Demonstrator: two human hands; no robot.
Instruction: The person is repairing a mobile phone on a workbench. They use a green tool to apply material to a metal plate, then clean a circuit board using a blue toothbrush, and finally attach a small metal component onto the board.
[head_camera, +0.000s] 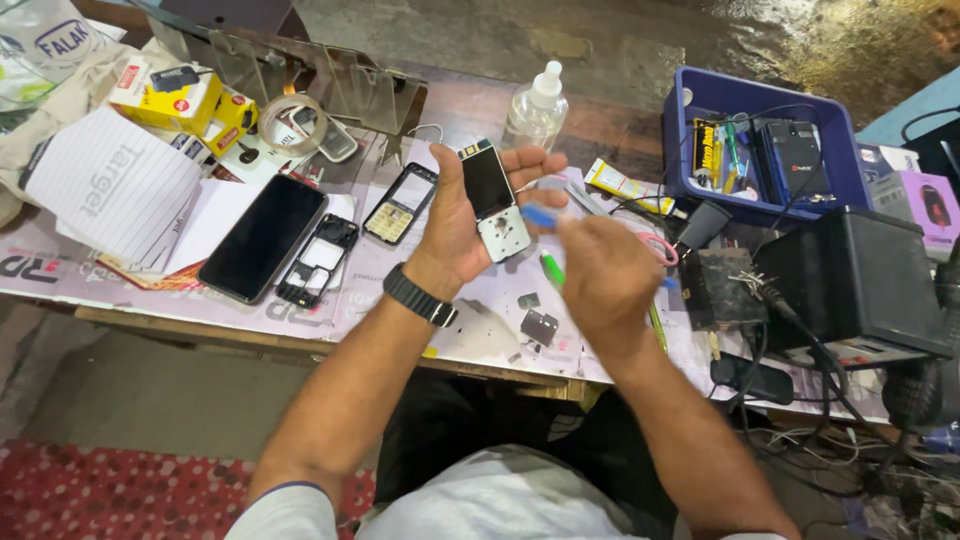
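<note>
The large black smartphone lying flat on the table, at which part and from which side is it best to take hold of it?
Probably by its two long edges, from above. The black smartphone lies flat and screen up, tilted, so only the thin sides offer a grip. Its right edge is close to the black phone frame, so the fingers need care there. The left hand is nearest.

I see a wooden worktop (300, 345) with a thin front edge, covered by printed paper sheets (60, 270). Behind it the ground (620, 40) is rough grey concrete, wet and shiny at the far right. Below the worktop the floor (150, 400) is plain grey, and a red mat (100, 495) with pale dots lies at the lower left. The light is soft and even.
</note>
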